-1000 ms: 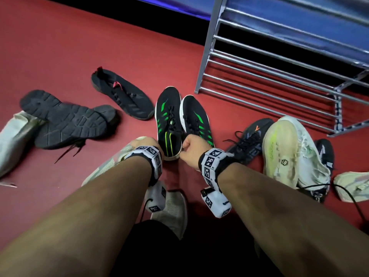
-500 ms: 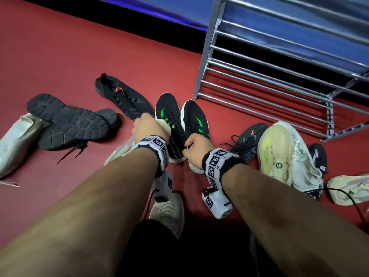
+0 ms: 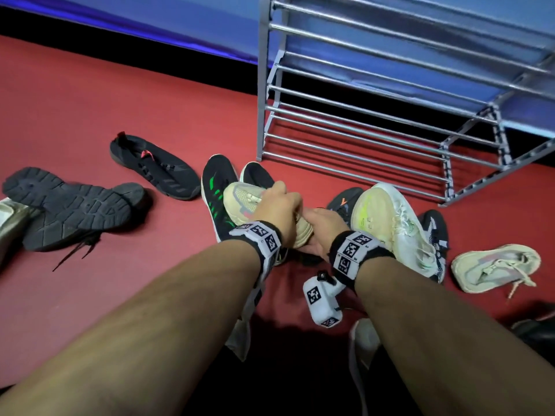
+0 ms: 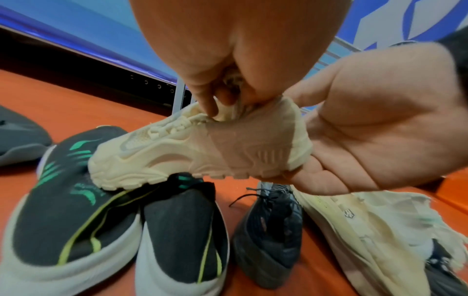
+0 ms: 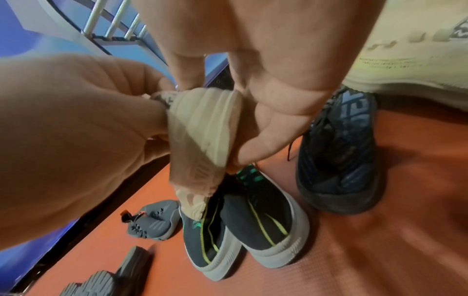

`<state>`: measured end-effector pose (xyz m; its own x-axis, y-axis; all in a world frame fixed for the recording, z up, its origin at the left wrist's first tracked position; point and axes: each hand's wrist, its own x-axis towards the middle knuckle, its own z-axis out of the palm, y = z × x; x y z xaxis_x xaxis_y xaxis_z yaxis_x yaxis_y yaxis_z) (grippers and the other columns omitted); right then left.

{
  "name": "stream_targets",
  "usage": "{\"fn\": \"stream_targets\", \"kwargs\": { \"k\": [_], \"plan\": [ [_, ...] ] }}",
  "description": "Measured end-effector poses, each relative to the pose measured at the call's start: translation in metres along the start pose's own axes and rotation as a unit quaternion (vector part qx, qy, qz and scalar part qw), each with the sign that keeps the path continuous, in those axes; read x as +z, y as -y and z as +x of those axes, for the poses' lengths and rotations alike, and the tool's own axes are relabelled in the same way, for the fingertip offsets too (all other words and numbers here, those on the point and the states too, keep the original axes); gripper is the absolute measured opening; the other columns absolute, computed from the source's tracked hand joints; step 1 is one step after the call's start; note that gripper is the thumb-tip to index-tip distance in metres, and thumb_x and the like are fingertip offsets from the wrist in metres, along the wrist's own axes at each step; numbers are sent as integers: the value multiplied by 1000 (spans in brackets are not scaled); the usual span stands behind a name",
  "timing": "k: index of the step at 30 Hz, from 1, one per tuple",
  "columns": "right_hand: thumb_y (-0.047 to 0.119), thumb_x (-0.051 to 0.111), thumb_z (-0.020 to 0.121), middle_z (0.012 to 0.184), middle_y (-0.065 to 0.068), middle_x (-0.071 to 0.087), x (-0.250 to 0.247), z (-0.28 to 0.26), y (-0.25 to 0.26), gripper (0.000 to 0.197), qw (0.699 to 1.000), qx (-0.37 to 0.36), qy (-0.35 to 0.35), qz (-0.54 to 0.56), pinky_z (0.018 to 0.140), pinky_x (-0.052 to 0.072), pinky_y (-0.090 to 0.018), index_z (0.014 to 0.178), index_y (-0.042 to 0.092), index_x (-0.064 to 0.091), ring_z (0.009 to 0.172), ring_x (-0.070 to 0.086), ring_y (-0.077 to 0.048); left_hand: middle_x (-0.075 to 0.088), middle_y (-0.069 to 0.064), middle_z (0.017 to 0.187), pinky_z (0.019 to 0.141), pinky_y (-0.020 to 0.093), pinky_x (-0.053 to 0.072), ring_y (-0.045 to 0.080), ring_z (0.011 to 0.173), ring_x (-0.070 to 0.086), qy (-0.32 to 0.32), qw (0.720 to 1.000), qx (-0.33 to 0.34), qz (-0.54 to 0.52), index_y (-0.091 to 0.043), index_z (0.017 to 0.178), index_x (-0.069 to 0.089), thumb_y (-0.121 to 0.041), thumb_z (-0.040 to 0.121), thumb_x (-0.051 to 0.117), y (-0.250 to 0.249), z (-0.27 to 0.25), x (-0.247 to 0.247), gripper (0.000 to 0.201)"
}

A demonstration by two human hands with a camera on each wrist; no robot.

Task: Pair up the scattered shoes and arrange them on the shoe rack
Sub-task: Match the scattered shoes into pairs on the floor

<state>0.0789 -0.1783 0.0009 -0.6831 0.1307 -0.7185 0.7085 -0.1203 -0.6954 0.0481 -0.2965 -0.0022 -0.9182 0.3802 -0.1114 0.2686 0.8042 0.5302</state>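
My left hand pinches a cream chunky shoe by its tongue and collar and holds it off the floor, toe pointing away. My right hand wraps the heel of the cream shoe, fingers under the sole and thumb against the heel. Below it a black pair with green stripes stands side by side on the red floor. A matching cream shoe lies at the far right. The grey metal shoe rack stands behind with bare bars.
A white and lime shoe lies on its side over dark shoes on the right. To the left lie a black knit shoe, black shoes soles up and a pale shoe. A blue wall runs behind.
My left hand has lifted the cream shoe from the floor and carried it over the black and green pair. My right hand has let go of the black shoe and taken the cream heel.
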Motion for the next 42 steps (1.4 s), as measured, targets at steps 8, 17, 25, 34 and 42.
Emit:
{"fn": "stream_targets", "kwargs": {
  "k": [8,17,25,34,42],
  "plan": [
    [18,61,73,97,-17,73,-37,6,-11,26,997,-36,-49,-46,72,59,-52,98,15,70,89,72,-30,42,10,113,81,42,45,34,103,44,-11,994,-79,70,-19,115,46,-35,76,64,-18,10,16,46],
    [-10,48,77,84,-25,69,-72,7,-5,26,992,32,-70,101,69,56,-55,94,-4,68,77,67,-37,55,13,108,79,37,46,36,96,60,64,972,-188,-126,-12,124,37,-34,88,61,-45,20,44,48],
    [5,54,68,96,-19,68,-89,41,-26,31,988,40,-129,-69,78,56,-58,96,4,68,90,66,-42,62,6,85,71,33,47,32,78,62,65,972,-145,-174,-16,121,42,-30,91,55,-52,26,69,36],
    [11,63,76,68,-5,62,-126,12,-26,5,957,-34,-186,-219,54,44,-25,73,7,65,63,57,-21,66,10,101,83,44,52,30,87,63,138,974,-113,-137,-20,124,40,-29,85,51,-85,31,89,41],
    [17,58,85,89,1,66,-192,5,-34,13,924,-95,-308,-204,69,42,-23,96,19,65,78,60,-17,62,10,100,84,45,51,31,87,60,154,967,-109,-174,-15,122,40,-25,82,48,-136,33,111,41]
  ]
}}
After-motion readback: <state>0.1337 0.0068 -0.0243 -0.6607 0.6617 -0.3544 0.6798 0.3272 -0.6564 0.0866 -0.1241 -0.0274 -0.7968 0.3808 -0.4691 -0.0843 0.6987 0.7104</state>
